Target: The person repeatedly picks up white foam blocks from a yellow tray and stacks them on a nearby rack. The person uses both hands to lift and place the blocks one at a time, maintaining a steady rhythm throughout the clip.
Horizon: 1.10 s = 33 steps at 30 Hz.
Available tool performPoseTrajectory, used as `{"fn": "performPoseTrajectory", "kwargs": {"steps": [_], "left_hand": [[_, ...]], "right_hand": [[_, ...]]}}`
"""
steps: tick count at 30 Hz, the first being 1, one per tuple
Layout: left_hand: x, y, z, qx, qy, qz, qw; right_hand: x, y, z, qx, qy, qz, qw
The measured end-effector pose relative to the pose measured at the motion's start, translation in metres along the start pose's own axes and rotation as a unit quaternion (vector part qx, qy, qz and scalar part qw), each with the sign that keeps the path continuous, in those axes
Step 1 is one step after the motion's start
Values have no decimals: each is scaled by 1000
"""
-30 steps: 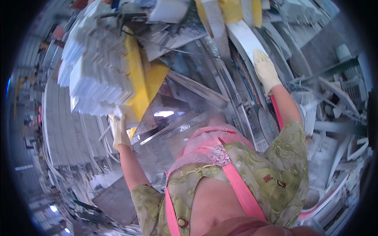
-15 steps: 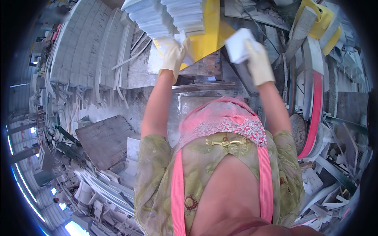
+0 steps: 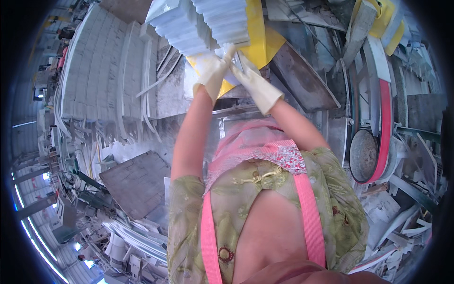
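Both my hands wear cream rubber gloves and meet at the near side of two stacks of white slabs. My left hand (image 3: pixel 213 72) is closed on a few small white tiles (image 3: pixel 221 51) at the foot of the stacks. From the right, my right hand (image 3: pixel 248 78) grips the same tiles, its fingers partly hidden. The left stack (image 3: pixel 177 26) and the right stack (image 3: pixel 220 21) stand on a yellow sheet (image 3: pixel 257 31), with staggered edges. Where the tiles touch the stacks I cannot tell exactly.
On the left stands a big pile of long grey-white slabs (image 3: pixel 101 61). A red belt (image 3: pixel 385 123) runs round a wheel (image 3: pixel 364 155) at the right. A brown board (image 3: pixel 305 78) leans right of the yellow sheet; another board (image 3: pixel 139 182) lies lower left. Offcuts litter the lower right.
My right hand has swung in from the right with its white tile and joined my left hand by the stacks. My left hand has stayed near the stacks. The brown board is now uncovered.
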<state>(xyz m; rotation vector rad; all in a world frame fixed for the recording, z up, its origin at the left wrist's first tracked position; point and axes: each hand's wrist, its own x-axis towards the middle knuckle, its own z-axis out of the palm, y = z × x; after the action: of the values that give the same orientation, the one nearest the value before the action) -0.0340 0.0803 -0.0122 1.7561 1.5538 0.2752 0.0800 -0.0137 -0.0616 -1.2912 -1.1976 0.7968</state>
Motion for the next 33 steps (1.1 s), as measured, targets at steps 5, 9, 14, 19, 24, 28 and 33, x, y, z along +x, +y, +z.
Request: {"fn": "performPoseTrajectory", "kwargs": {"steps": [5, 9, 14, 19, 24, 28, 33], "left_hand": [[-32, 23, 27, -72, 113, -17, 991], [-45, 38, 14, -49, 77, -10, 996], [-38, 31, 13, -86, 42, 25, 995], [-29, 9, 21, -42, 156, 97, 982], [-30, 10, 13, 105, 124, 39, 986], [-39, 19, 11, 75, 123, -14, 989], [-44, 21, 9, 58, 119, -13, 991]], "right_hand": [[24, 1, -63, 245, -156, 146, 946], [55, 19, -52, 111, -173, 74, 976], [79, 31, -29, -23, -218, 127, 967], [88, 27, -22, 23, -219, 37, 975], [80, 20, -15, 19, -186, 70, 980], [79, 13, -14, -24, -184, 92, 978], [68, 17, -18, 42, -176, 64, 981]]}}
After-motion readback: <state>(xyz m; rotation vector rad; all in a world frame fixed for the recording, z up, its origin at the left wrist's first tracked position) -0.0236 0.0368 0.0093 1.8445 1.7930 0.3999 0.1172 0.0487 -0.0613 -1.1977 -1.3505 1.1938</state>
